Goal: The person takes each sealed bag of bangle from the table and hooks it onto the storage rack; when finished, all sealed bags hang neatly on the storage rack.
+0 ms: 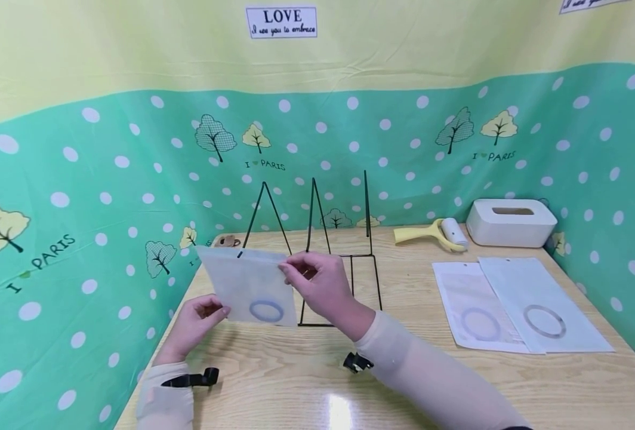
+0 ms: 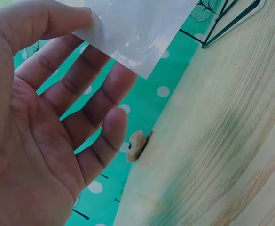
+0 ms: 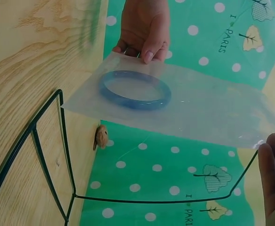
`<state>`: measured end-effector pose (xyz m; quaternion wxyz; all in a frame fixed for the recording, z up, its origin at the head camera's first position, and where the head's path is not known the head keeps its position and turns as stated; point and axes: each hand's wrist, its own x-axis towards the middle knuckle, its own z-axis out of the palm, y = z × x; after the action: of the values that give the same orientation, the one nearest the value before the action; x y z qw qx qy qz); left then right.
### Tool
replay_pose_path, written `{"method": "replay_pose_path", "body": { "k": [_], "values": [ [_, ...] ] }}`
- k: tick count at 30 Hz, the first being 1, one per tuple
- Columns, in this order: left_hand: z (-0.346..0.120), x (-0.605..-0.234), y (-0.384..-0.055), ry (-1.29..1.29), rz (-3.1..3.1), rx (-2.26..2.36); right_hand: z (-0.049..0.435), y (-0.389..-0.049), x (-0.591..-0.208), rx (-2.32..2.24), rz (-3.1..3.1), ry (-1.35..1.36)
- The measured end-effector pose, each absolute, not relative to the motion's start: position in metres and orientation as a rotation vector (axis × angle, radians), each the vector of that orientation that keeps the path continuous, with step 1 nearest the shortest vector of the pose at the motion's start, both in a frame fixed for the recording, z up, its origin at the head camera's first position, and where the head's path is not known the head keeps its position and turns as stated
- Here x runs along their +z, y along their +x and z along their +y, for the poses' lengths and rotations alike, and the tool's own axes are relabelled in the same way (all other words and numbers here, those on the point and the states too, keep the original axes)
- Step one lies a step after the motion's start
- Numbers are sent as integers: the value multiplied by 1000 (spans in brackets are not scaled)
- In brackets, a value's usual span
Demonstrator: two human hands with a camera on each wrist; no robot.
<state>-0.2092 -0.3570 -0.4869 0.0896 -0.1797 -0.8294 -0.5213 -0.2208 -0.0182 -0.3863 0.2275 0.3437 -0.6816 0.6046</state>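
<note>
A translucent plastic pouch (image 1: pixel 242 286) with a blue bangle (image 1: pixel 266 310) inside is held up, tilted, at the left end of a black wire rack (image 1: pixel 375 286). My left hand (image 1: pixel 191 328) pinches its lower left corner between thumb and fingers. At the upper right corner, the thumb and fingers of my right hand (image 1: pixel 323 283) pinch the pouch. The dark tip of a rack prong (image 1: pixel 240 254) shows at the pouch's top edge; whether it passes through a hole cannot be told. In the right wrist view the bangle (image 3: pixel 106 96) lies toward the pouch's lower end.
Two more pouches lie on the table at right, overlapping: one with a pale bluish bangle (image 1: pixel 481 324), one with a grey bangle (image 1: pixel 544 321). Behind them are a yellow-handled roller (image 1: pixel 430 233) and a white tissue box (image 1: pixel 511 224). A small brown object (image 1: pixel 224 240) sits back left.
</note>
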Motion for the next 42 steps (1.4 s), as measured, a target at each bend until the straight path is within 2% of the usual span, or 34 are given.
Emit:
{"method": "replay_pose_path", "body": {
  "k": [17, 23, 34, 42],
  "values": [
    [-355, -493, -213, -355, -2510, -1516, -12, -243, -402, 1576, -2145, 790],
    [-353, -492, -214, -341, -2476, -1508, -13, -251, -400, 1523, -2130, 831],
    [-331, -461, -208, -268, -2503, -1410, -15, -270, -395, 1515, -2110, 825],
    [-343, -476, -236, -211, -2523, -1354, -16, -283, -391, 1496, -2115, 813]
  ]
}}
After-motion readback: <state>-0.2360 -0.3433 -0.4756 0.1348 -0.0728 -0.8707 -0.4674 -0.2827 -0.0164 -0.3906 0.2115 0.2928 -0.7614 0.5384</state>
